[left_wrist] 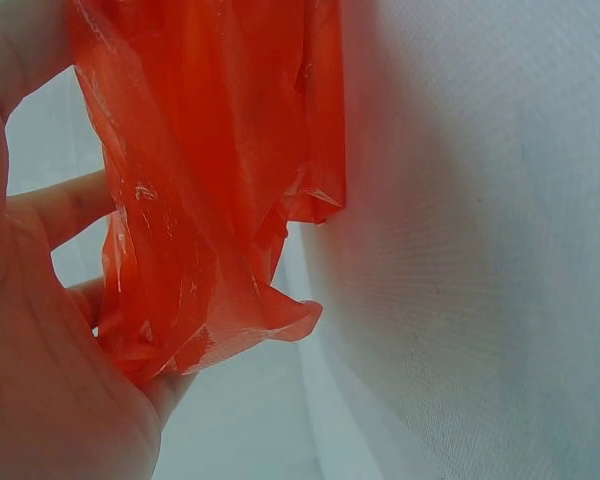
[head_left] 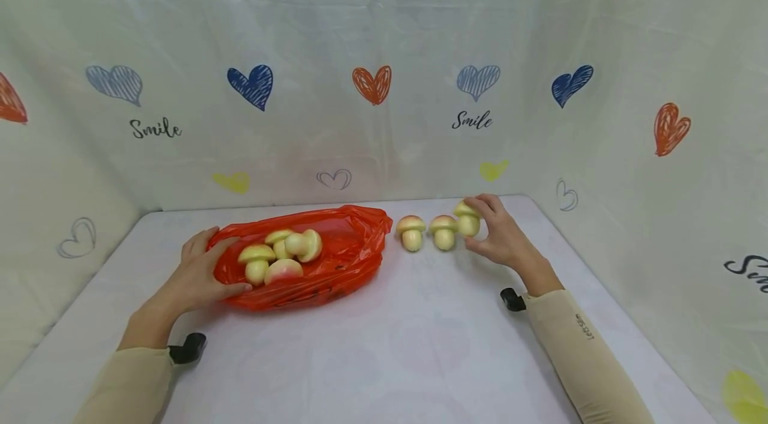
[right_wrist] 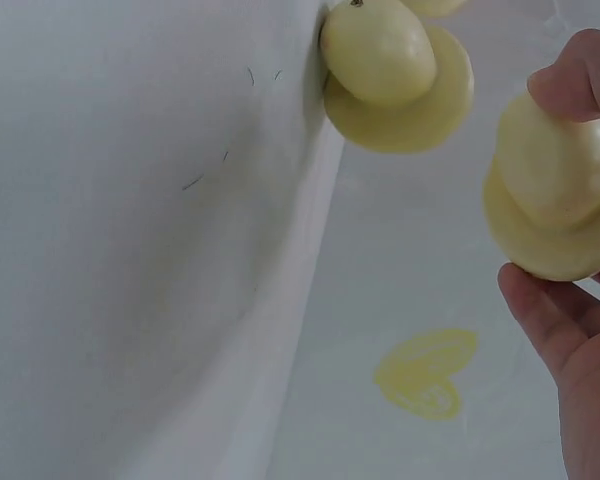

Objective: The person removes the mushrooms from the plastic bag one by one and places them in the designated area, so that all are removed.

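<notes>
At the left end of a red plastic bag (head_left: 360, 264), my left hand (head_left: 192, 274) grips the rim, its thumb at the front and its fingers at the back. Crumpled red film of the bag lies between thumb and fingers in the left wrist view. Inside the bag's open mouth sit several pale yellow toy mushrooms (head_left: 256, 264), some with pinkish caps. My right hand (head_left: 501, 234) pinches another mushroom (right_wrist: 555, 165) between thumb and fingertips. That mushroom is raised in the right wrist view, stem toward the camera. Beside it stand two more upright mushrooms, the middle one (head_left: 443, 232) and the left one (head_left: 411, 233).
A white cloth covers the table (head_left: 384, 357). Behind it and along both sides hangs a pale curtain (head_left: 420, 24) printed with hearts and "Smile". Each wrist wears a black strap-on device, seen at the left (head_left: 189, 348) and the right (head_left: 513, 299).
</notes>
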